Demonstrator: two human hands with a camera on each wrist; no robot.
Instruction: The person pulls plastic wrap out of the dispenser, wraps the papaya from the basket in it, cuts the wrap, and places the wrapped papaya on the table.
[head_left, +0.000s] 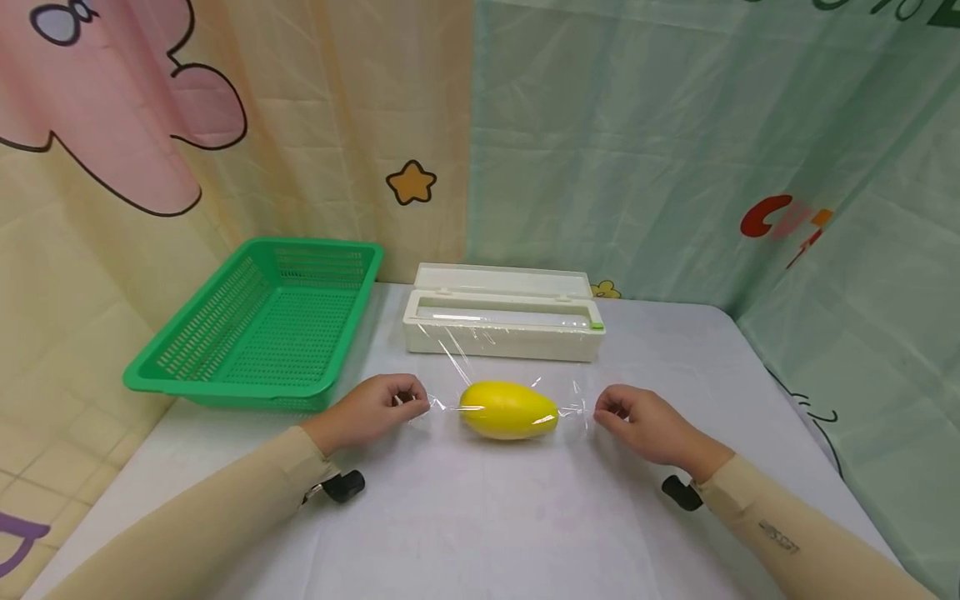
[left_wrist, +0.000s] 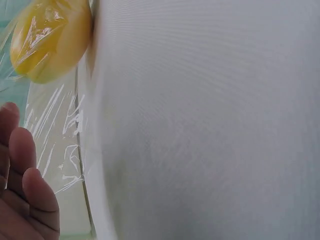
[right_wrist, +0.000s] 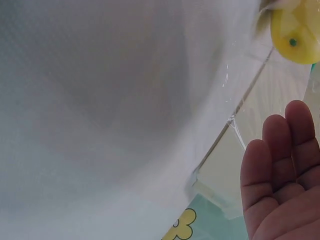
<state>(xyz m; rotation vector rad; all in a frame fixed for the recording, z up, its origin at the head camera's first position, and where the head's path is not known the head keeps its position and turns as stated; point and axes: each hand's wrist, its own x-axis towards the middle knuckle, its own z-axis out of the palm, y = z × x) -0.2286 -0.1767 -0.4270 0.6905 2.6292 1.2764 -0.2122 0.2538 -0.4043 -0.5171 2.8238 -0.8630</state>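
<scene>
A smooth yellow oval fruit (head_left: 508,410) lies on the table under clear cling film (head_left: 573,402). In the right wrist view the fruit (right_wrist: 300,37) shows a small green spot on its end. To its left, my left hand (head_left: 372,410) pinches a gathered edge of the film between thumb and index finger. My right hand (head_left: 651,423) pinches the film's opposite edge, right of the fruit. Both wrist views show the other fingers loosely bent beside the film. Behind the fruit is a white cling film box (head_left: 502,340), lid raised, with film streaks running from its front toward the fruit.
A green plastic basket (head_left: 352,329) with perforated sides stands at the back left of the white-covered table (head_left: 517,533). A printed curtain (head_left: 600,167) hangs right behind the box and basket. Black wrist cameras sit under both sleeves.
</scene>
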